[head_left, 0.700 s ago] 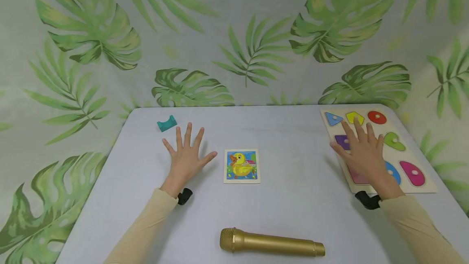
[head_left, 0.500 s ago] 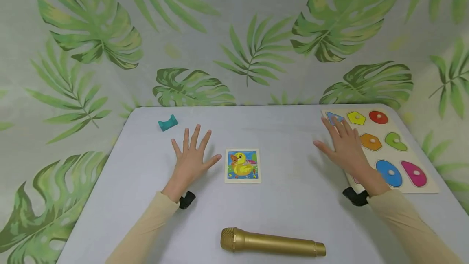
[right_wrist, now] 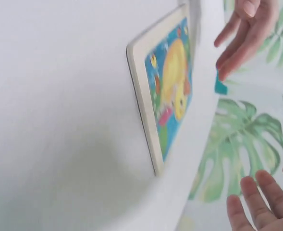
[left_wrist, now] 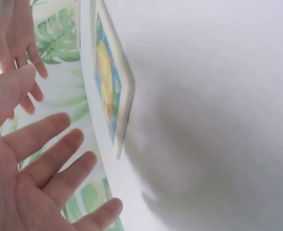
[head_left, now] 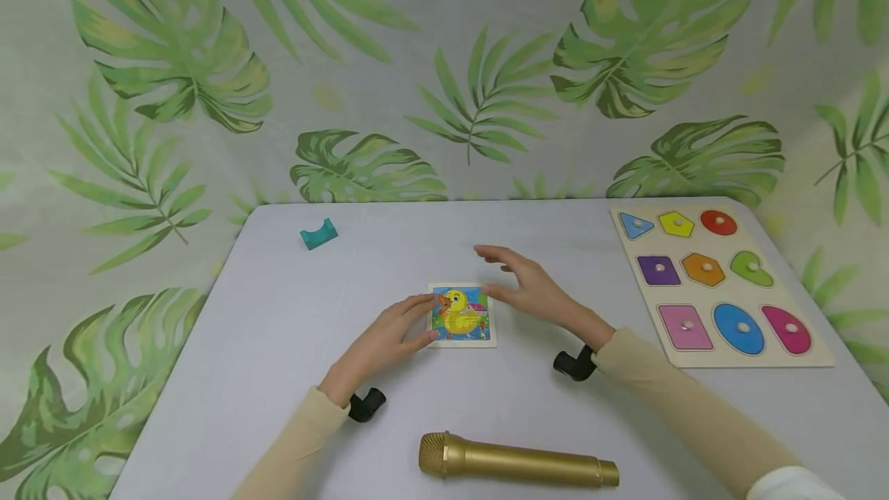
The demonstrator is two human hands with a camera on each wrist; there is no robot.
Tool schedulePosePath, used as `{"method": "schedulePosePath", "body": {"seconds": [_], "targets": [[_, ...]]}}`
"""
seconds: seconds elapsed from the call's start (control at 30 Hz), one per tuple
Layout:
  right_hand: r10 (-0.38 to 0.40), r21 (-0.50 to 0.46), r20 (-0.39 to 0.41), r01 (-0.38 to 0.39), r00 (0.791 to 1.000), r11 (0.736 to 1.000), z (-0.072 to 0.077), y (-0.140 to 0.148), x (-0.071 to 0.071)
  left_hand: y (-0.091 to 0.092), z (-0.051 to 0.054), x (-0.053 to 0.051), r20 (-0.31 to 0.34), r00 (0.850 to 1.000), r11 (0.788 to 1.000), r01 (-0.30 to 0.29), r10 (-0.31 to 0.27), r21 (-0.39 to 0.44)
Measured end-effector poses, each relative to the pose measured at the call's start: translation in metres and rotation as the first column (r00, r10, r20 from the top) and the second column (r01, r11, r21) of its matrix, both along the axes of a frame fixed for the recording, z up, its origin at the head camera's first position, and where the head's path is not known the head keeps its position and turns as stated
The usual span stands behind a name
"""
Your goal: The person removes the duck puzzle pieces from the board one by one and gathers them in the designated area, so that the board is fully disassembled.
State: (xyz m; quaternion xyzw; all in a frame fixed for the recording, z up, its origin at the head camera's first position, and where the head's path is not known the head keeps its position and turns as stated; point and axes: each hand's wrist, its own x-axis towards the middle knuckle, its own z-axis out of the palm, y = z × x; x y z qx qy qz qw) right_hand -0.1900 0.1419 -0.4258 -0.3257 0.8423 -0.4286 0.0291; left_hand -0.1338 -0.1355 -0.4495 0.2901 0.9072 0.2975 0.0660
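A small square duck puzzle (head_left: 461,316) with a pale frame lies flat mid-table. Just off its left edge hovers my left hand (head_left: 382,342), fingers loosely extended and apart from the board in the left wrist view (left_wrist: 113,72). On the other side, my right hand (head_left: 531,288) hangs above the upper right corner, fingers slightly bent and thumb apart. In the right wrist view the puzzle (right_wrist: 172,86) stands clear of both hands, and neither hand holds anything.
A golden microphone (head_left: 517,461) lies near the front edge. At the right is a knob puzzle board (head_left: 757,353) with several coloured shapes. A teal arch-shaped block (head_left: 319,235) sits at the back left. Leaf-patterned cloth (head_left: 479,99) hangs behind the table.
Both hands have moved inward to the duck puzzle, the right one leaving the space over the knob puzzle board. Their spread fingers have drawn closer together and turned inward. The puzzle has stayed put.
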Motion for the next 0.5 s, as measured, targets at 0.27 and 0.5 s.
{"method": "schedulePosePath", "body": {"seconds": [0.27,0.5], "targets": [[0.086,0.017,0.163,-0.090,0.983,0.996,-0.021,-0.039,-0.012,0.002,-0.011,0.004,0.012,0.999,0.998,0.046,-0.046,-0.042],[0.070,0.148,0.169,-0.096,0.983,0.984,-0.027,-0.057,-0.017,0.003,-0.017,0.008,0.011,0.998,0.994,0.058,-0.057,-0.095]]}}
